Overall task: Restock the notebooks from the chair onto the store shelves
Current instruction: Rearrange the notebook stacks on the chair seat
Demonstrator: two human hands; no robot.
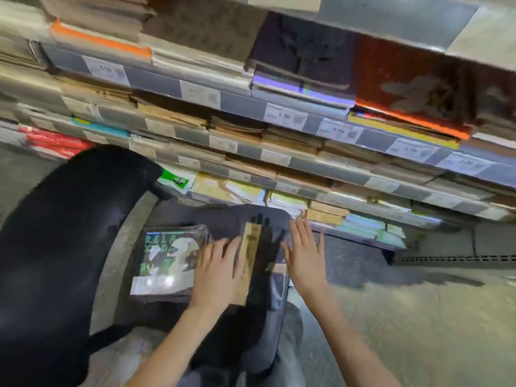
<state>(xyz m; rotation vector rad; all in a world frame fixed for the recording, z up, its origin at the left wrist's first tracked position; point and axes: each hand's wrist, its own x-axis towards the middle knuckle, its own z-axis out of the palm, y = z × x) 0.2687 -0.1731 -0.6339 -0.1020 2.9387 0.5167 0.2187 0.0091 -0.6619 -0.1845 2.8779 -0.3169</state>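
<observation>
We stand a brown notebook [248,263] on edge on the chair [217,216] beside the plastic-wrapped stack [170,258], left hand [217,272] flat against its side, right hand [304,258] spread and clear, probably to square it for lifting to the shelves [279,160].

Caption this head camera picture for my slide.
Both hands, left and right, reach for a stack of notebooks on the chair below stocked shelves.
</observation>
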